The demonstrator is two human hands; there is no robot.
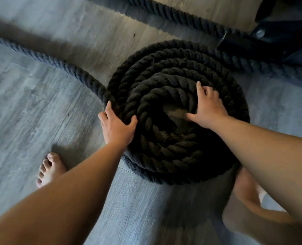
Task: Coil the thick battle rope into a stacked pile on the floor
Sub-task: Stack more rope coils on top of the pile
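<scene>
The thick black battle rope lies coiled in a round stacked pile (173, 144) on the grey wooden floor (31, 103). A small patch of floor shows through the hole in the middle of the coil. My left hand (117, 127) grips the outer turn on the pile's left edge, thumb on top. Flat on the upper turns at the right of the hole rests my right hand (207, 106), fingers spread. A loose length of rope (45, 58) runs from the pile's left side off to the upper left.
Another stretch of rope (178, 15) crosses the floor at the top and passes behind the pile to the right. Dark equipment (274, 32) stands at the upper right. My bare left foot (49, 169) is near the pile; my right leg is bent at the lower right.
</scene>
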